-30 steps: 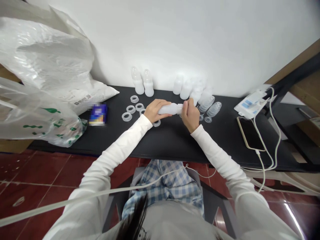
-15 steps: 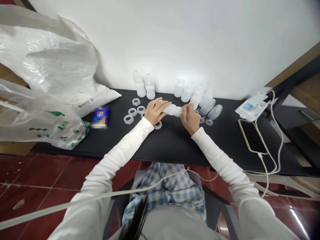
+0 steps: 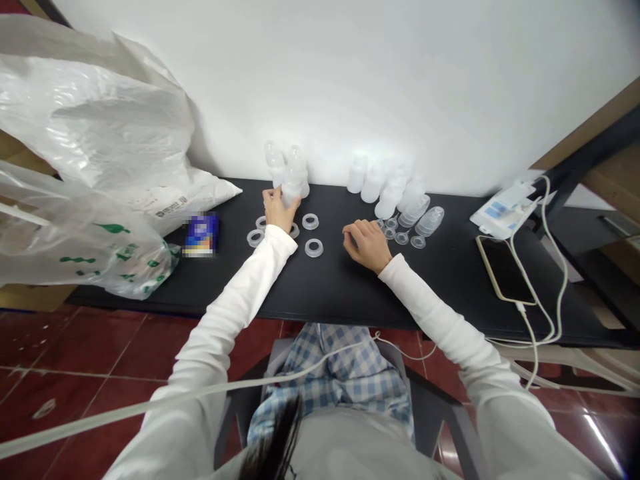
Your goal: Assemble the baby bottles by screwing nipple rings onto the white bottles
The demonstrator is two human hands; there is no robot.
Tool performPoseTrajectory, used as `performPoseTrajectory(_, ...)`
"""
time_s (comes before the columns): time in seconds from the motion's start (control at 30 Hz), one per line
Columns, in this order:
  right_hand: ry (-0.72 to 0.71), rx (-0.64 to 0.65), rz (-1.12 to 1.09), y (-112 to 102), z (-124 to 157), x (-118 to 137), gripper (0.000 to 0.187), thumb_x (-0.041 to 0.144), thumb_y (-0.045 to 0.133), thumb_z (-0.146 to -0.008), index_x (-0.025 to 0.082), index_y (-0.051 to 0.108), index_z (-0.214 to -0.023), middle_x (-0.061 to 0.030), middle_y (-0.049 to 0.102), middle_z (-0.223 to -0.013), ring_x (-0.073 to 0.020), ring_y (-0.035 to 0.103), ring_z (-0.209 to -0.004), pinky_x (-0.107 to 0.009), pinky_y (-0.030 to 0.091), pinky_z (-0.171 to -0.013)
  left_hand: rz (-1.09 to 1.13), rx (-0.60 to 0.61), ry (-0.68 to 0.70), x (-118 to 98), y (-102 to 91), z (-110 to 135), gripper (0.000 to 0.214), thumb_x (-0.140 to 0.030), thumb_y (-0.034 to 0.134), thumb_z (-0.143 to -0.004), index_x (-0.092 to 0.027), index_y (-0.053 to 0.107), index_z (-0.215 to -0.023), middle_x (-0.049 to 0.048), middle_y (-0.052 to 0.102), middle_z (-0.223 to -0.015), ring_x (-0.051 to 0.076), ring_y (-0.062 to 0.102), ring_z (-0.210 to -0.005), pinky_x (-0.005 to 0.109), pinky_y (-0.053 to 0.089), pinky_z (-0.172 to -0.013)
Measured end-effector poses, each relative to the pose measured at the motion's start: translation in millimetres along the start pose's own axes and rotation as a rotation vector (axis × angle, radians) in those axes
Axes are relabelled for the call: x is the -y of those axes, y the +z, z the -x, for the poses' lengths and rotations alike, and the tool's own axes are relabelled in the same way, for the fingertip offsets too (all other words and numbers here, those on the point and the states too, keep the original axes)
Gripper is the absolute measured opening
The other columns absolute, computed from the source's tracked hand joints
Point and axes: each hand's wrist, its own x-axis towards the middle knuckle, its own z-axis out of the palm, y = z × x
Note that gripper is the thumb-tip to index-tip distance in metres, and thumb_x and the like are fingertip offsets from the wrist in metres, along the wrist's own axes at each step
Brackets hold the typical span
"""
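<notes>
My left hand (image 3: 281,212) is closed around the lower part of a white baby bottle (image 3: 291,190) with a clear domed cap. It stands upright at the back left, close in front of two similar capped bottles (image 3: 274,160). Translucent bottle rings (image 3: 314,248) lie around that hand, some partly hidden by it. Over the black table my right hand (image 3: 367,245) has loosely bent fingers, the thumb apart, and nothing visible in it. Nearest to it are small clear round pieces (image 3: 401,237), stacked clear domed caps (image 3: 430,221) and several uncapped white bottles (image 3: 371,183).
A large white plastic bag (image 3: 100,120) and a clear bag with green print (image 3: 115,257) fill the left side. A blurred blue packet (image 3: 202,233) lies beside them. At right are a phone (image 3: 506,270), a white box (image 3: 503,212) and white cables (image 3: 563,280).
My left hand has carried the bottle left and back to the capped bottles. My right hand has let go of it and come down slightly toward the table.
</notes>
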Motion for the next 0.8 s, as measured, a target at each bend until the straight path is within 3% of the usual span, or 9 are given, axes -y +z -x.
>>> performPoseTrajectory(0.17, 0.089, 0.263, 0.083, 2, 1, 6, 0.032, 0.024, 0.036, -0.101, 0.016, 0.066, -0.095, -0.0044, 0.068, -0.062, -0.0165, 0.052, -0.056, -0.033, 0.026, -0.069, -0.032, -0.015, -0.031, -3, -8.0, -6, 0.059, -0.031, 0.068, -0.082, -0.016, 0.047, -0.135, 0.018, 0.062, -0.123, 0.032, 0.061, -0.118, 0.048, 0.046, -0.106)
performPoseTrajectory(0.27, 0.161, 0.345, 0.147, 2, 2, 6, 0.032, 0.023, 0.037, -0.101, 0.014, 0.067, -0.096, -0.0071, 0.07, -0.065, -0.0174, 0.054, -0.056, -0.033, 0.026, -0.07, -0.059, -0.023, -0.05, -7, -12.4, -9, 0.055, -0.028, 0.068, -0.081, -0.016, 0.046, -0.13, 0.018, 0.066, -0.121, 0.035, 0.056, -0.123, 0.052, 0.041, -0.109)
performPoseTrajectory(0.43, 0.217, 0.293, 0.182, 4, 4, 0, 0.031, 0.024, 0.039, -0.101, 0.013, 0.066, -0.091, -0.0139, 0.07, -0.08, -0.0252, 0.059, -0.078, -0.036, 0.03, -0.077, -0.149, -0.007, -0.063, -11, -19.1, -12, 0.047, -0.026, 0.067, -0.08, -0.015, 0.049, -0.123, 0.0199, 0.064, -0.125, 0.036, 0.055, -0.123, 0.054, 0.039, -0.109)
performPoseTrajectory(0.63, 0.273, 0.281, 0.215, 8, 6, -5, 0.028, 0.024, 0.043, -0.099, 0.012, 0.067, -0.092, -0.0177, 0.065, -0.093, -0.0302, 0.054, -0.092, -0.04, 0.034, -0.082, -0.33, 0.02, -0.045, -7, -26.5, -10, 0.034, -0.014, 0.049, -0.082, -0.013, 0.058, -0.115, 0.0234, 0.062, -0.124, 0.041, 0.055, -0.123, 0.06, 0.038, -0.106)
performPoseTrajectory(0.8, 0.299, 0.262, 0.182, 10, 6, -7, 0.023, 0.016, 0.045, -0.095, 0.011, 0.066, -0.101, -0.0197, 0.061, -0.102, -0.0308, 0.051, -0.096, -0.041, 0.036, -0.084, -0.366, 0.071, -0.136, 2, -24.3, -9, 0.03, -0.02, 0.056, -0.078, -0.014, 0.062, -0.106, 0.0249, 0.064, -0.118, 0.043, 0.06, -0.115, 0.061, 0.042, -0.101)
